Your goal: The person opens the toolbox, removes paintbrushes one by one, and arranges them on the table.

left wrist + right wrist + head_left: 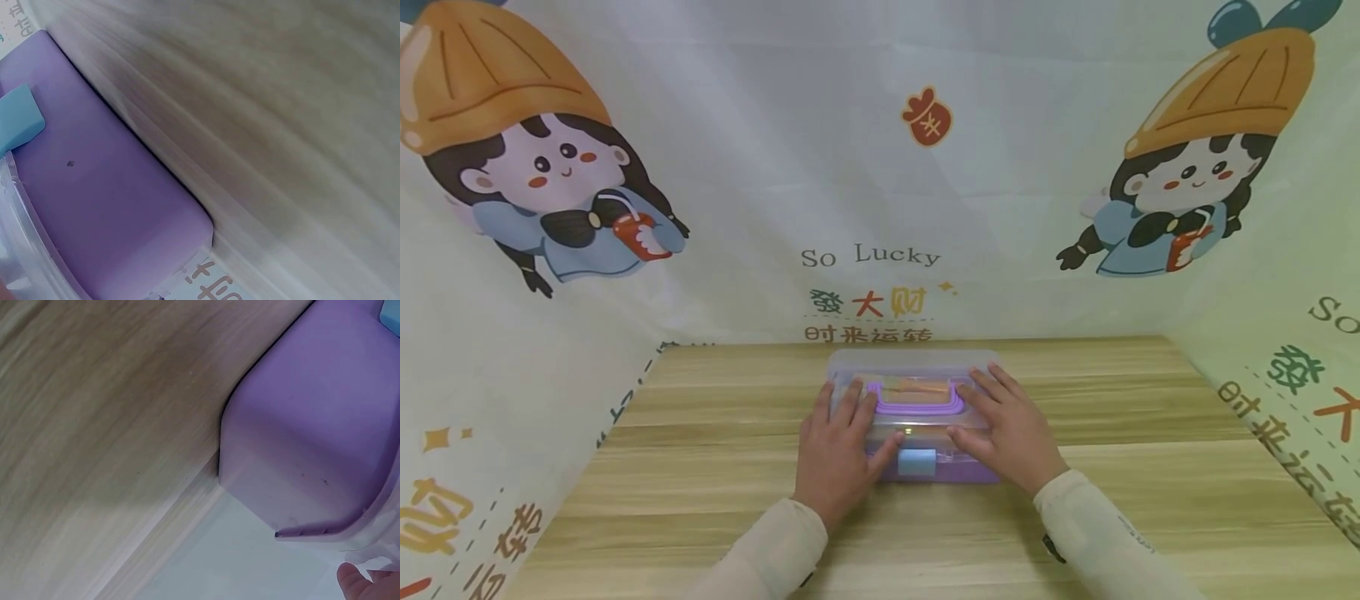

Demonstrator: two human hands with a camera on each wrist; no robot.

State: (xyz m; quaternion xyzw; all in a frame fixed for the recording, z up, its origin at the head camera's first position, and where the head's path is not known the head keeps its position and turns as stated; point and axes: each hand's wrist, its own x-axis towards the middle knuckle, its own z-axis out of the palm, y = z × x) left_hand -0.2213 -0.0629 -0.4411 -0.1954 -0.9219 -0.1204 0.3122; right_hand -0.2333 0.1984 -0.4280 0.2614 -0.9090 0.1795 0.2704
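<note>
A purple storage box (962, 472) with a clear lid (917, 360) stands on the table in the head view. On the lid lies a purple handle (920, 409), folded flat, and a light blue latch (917, 462) sits at the front. My left hand (842, 446) rests on the lid's left side, fingers spread. Over the right side lies my right hand (1015, 429), its fingers extended too. Both wrist views show the box's purple base; a fingertip (353, 581) appears at the lower right of the right wrist view. Tan contents show blurrily through the lid.
The wood-grain table (700, 450) extends to both sides of the box. Behind it and along both sides hangs a pale printed cloth (1000, 208) with cartoon figures and lettering.
</note>
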